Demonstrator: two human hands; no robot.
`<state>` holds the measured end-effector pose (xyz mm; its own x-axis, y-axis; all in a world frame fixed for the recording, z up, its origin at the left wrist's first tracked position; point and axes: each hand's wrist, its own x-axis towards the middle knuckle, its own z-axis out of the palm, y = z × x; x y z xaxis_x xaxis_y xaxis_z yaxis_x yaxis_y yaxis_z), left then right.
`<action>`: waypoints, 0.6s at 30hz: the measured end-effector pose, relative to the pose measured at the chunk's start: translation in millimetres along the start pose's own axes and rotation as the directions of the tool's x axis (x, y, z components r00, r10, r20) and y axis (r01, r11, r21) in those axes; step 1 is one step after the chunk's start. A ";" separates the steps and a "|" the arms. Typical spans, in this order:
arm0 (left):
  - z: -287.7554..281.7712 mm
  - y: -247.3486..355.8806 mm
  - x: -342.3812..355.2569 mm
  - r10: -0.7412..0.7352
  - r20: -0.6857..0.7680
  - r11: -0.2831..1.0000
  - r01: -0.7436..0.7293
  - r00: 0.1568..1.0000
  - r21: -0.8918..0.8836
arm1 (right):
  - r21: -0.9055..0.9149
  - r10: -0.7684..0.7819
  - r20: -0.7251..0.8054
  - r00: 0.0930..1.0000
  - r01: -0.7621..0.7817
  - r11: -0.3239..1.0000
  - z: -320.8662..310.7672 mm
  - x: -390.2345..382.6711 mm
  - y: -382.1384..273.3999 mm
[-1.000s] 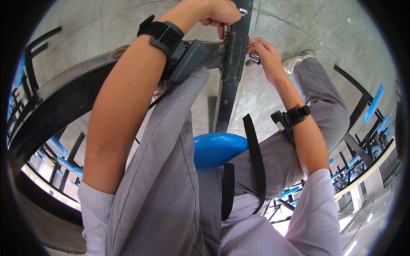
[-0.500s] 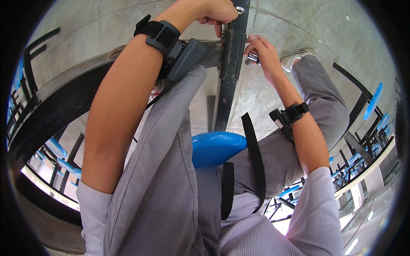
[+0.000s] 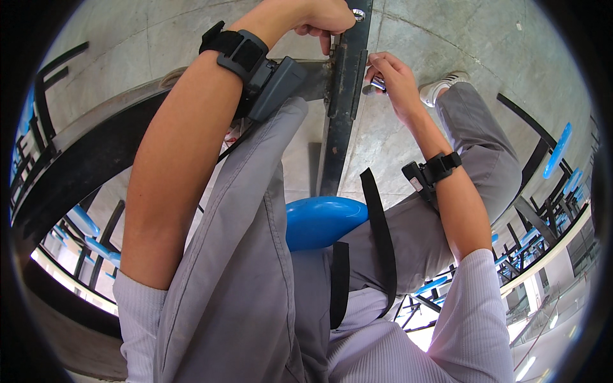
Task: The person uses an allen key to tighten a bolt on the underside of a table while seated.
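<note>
My left hand is curled at the top of the view, over the black metal beam. From its far side the shiny ring end of a spanner sticks out. One finger points down at the beam's edge, by a bracket joint. Right of the beam, my right hand has its fingers closed round a short chrome tool; most of the tool is hidden, so its kind does not show. Thumb and forefinger come close to the metal plate on the beam's side.
A blue round seat is at the beam's near end, between my legs. A curved black frame passes under my left arm. Black frames with blue seats stand at both sides on the concrete floor.
The chrome tool in my right hand has turned slightly, and less of its rounded end shows. My left hand stays in place.
</note>
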<state>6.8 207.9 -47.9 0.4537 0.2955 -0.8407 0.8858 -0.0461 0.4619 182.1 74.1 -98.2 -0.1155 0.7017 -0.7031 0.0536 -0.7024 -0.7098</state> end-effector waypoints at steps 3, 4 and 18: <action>-0.1 -0.1 -1.8 0.008 -0.015 1.000 -0.007 1.000 0.012 | 0.010 0.011 -0.014 1.000 -0.011 1.000 1.1 -0.8 -0.1; -0.1 -0.4 -2.3 0.012 -0.017 1.000 -0.012 1.000 0.015 | 0.038 -0.005 -0.027 1.000 0.006 0.999 2.0 -1.2 -0.5; -0.3 -1.9 -1.9 -0.005 0.008 0.999 0.005 1.000 -0.038 | 0.024 -0.022 -0.004 1.000 0.022 0.999 4.4 -3.1 -5.1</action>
<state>4.3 207.7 -47.1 0.4503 0.2885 -0.8450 0.8837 -0.0087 0.4680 177.8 75.0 -92.2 -0.1127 0.7177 -0.6872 0.0274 -0.6891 -0.7242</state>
